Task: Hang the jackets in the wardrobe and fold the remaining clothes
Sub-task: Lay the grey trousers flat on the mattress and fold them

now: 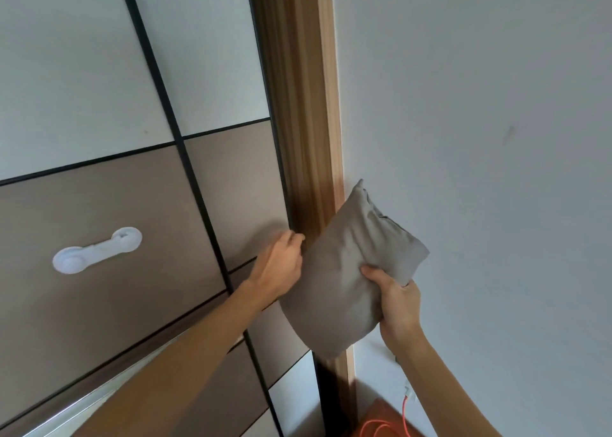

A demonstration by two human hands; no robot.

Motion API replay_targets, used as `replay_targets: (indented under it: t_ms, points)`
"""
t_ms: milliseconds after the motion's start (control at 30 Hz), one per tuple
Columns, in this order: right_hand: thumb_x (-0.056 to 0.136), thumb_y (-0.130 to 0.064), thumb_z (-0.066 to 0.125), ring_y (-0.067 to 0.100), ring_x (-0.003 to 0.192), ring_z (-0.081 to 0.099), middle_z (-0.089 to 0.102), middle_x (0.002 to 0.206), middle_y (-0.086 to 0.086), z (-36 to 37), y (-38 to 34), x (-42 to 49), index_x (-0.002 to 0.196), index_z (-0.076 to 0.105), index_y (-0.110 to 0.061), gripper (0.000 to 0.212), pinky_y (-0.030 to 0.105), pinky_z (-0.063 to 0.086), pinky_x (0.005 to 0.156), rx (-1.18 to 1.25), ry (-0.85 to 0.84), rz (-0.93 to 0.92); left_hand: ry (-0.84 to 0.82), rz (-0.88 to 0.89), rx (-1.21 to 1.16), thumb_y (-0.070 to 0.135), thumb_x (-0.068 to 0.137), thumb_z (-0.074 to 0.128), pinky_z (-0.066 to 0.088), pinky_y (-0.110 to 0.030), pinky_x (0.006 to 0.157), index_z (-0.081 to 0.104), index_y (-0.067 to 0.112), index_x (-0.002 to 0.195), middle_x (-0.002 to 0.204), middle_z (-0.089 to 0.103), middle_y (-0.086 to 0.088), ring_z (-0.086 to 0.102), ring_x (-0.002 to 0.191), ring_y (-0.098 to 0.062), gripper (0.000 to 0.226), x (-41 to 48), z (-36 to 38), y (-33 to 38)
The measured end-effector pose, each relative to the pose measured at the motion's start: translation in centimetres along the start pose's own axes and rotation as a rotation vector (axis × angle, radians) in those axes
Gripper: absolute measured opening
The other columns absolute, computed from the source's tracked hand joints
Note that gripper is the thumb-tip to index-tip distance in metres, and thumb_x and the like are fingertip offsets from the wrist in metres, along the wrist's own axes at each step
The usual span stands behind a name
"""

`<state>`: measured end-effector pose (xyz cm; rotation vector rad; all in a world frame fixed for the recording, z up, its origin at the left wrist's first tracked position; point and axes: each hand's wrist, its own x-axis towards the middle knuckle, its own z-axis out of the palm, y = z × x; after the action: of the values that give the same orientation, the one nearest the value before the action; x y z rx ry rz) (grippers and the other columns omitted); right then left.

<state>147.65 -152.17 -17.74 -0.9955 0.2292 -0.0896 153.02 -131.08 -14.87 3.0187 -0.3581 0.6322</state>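
Note:
A folded grey-beige cloth bundle (347, 271) is held up in front of the wardrobe's wooden side frame (301, 105). My right hand (394, 301) grips its lower right side, thumb on the front. My left hand (281, 264) reaches to the right edge of the sliding wardrobe door (231, 185), fingertips curled at the gap between door and frame; the bundle hides part of the fingers. The door is made of white and brown panels with black strips and stands closed against the frame.
A white plastic child lock (96, 250) is stuck on the brown panel to the left. A plain white wall (480, 122) fills the right side. An orange cable (390, 426) lies on a reddish surface at the bottom.

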Motion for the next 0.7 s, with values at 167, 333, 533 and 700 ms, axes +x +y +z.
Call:
replay_targets:
  t_ms: [167, 333, 533, 700]
  points:
    - [0.074, -0.010, 0.082, 0.023, 0.093, 0.073, 0.077, 0.099, 0.002, 1.2, 0.6, 2.4, 0.109, 0.070, -0.013, 0.037, 0.038, 0.059, 0.080, -0.062, 0.016, -0.032, -0.180, 0.237, 0.653, 0.031, 0.092, 0.054, -0.001, -0.055, 0.123, 0.054, 0.009, 0.139, 0.151, 0.043, -0.019, 0.023, 0.149, -0.033, 0.051, 6.2, 0.2, -1.0]
    - [0.074, -0.014, 0.082, 0.023, 0.093, 0.072, 0.076, 0.099, 0.000, 1.9, 0.5, 4.7, 0.108, 0.069, -0.018, 0.037, 0.043, 0.059, 0.085, -0.208, 0.042, -0.108, -0.499, 0.073, 1.001, 0.043, 0.101, 0.043, -0.011, -0.061, 0.118, 0.060, 0.023, 0.135, 0.144, 0.055, -0.009, 0.028, 0.147, -0.035, 0.043, 10.8, 0.6, -0.7]
    - [0.077, -0.017, 0.080, 0.013, 0.090, 0.069, 0.073, 0.097, -0.010, 3.0, 0.7, 5.4, 0.106, 0.065, -0.030, 0.035, 0.033, 0.056, 0.077, -0.438, 0.045, -0.272, -0.565, 0.072, 1.085, 0.037, 0.104, 0.040, 0.005, -0.061, 0.120, 0.048, 0.020, 0.145, 0.145, 0.054, -0.003, 0.038, 0.143, -0.028, 0.046, 13.4, 3.7, -1.3]
    - [0.078, -0.019, 0.079, 0.009, 0.090, 0.069, 0.073, 0.097, -0.014, 3.8, 1.4, 5.3, 0.111, 0.065, -0.032, 0.038, 0.033, 0.057, 0.078, -0.501, 0.013, -0.278, -0.505, 0.101, 1.068, 0.035, 0.106, 0.039, 0.017, -0.051, 0.120, 0.030, 0.012, 0.154, 0.158, 0.036, -0.010, 0.028, 0.148, -0.030, 0.055, 12.8, 4.8, -1.6]
